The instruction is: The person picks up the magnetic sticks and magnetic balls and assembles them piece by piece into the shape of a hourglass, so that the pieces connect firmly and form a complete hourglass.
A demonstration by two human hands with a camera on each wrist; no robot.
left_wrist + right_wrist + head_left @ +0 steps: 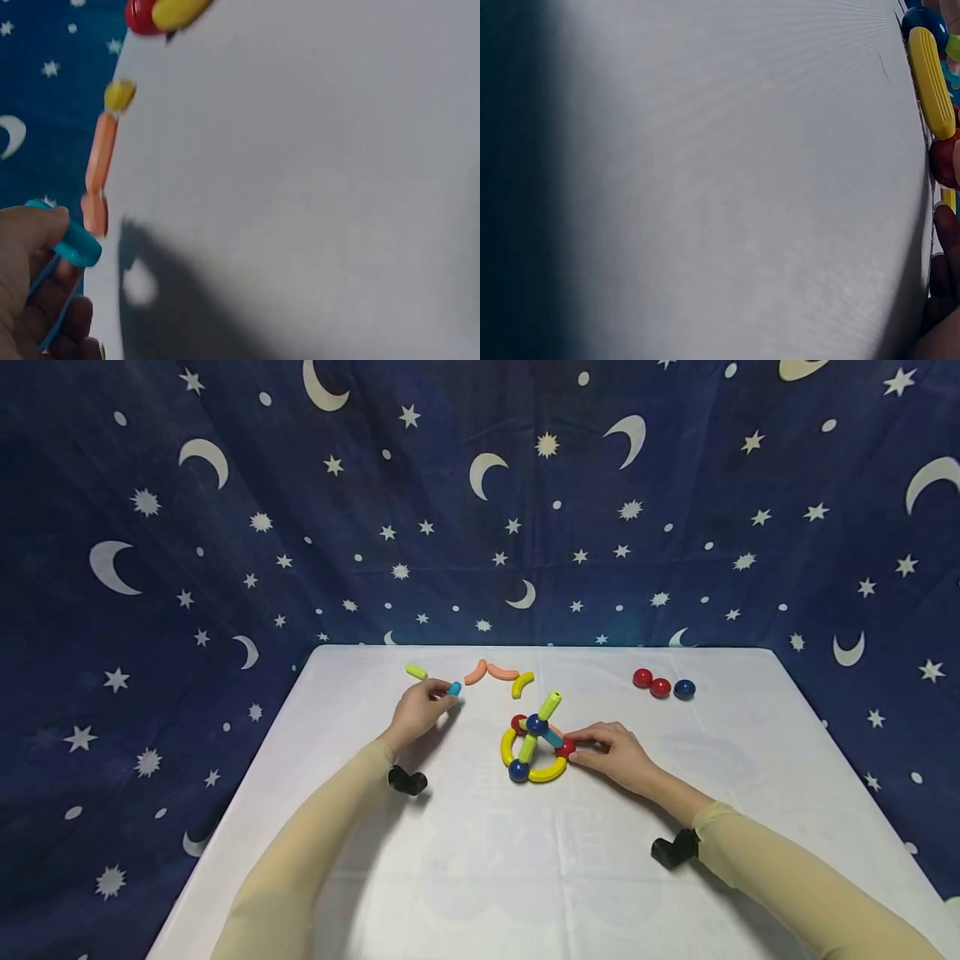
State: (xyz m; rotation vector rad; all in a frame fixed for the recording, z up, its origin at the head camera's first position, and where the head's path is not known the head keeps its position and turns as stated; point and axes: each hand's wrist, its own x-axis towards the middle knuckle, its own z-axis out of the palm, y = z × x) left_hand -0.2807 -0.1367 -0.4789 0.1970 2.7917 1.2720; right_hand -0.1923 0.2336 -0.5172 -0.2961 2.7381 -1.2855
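Note:
My left hand (417, 710) pinches a short blue rod (454, 689) between thumb and fingers, over the back left of the table; the left wrist view shows this blue rod (81, 246) close up. My right hand (618, 758) holds a red ball (567, 748) at the right side of a built toy frame, thumb and fingers on either side of it. Curved yellow rods (549, 772) and balls form the frame's round base. Above it a dark blue ball (536, 724) joins straight rods, with a lime green rod (551, 705) slanting upward.
Behind the frame lie two curved orange rods (502, 672) and a curved yellow rod (522, 684). A lime green rod (416, 671) lies beyond my left hand. Two red balls (660, 687) and a dark blue ball (684, 689) sit at the back right. A starry cloth (450, 485) hangs behind.

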